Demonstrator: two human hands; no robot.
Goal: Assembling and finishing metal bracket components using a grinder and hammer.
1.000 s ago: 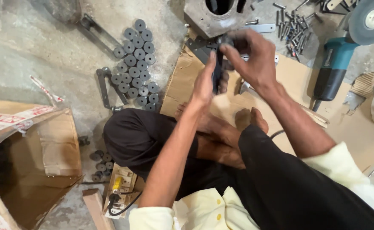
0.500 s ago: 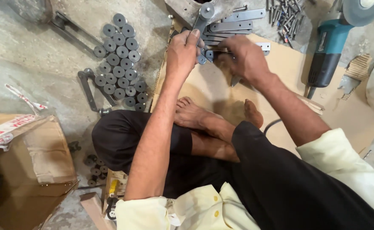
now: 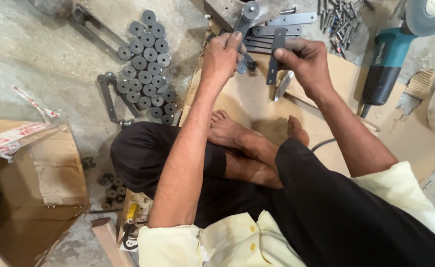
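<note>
My left hand (image 3: 223, 55) grips a flat dark metal bar with a round disc at its top end (image 3: 247, 20), held tilted over a sheet of cardboard (image 3: 249, 101). My right hand (image 3: 304, 59) pinches a second flat dark metal strip (image 3: 276, 54), held almost upright just right of the first. A pile of similar flat grey strips (image 3: 284, 22) lies right behind both hands. I sit cross-legged, bare feet (image 3: 237, 133) on the cardboard below the hands.
Several round grey metal discs (image 3: 145, 64) lie in rows on the concrete floor at the left. A teal angle grinder (image 3: 390, 54) and a heap of bolts (image 3: 338, 15) are at the upper right. An open cardboard box (image 3: 24, 198) stands at the lower left.
Both hands have drawn apart: each now holds its own metal strip, where a second ago they were together on one dark piece. The camera has tilted down slightly.
</note>
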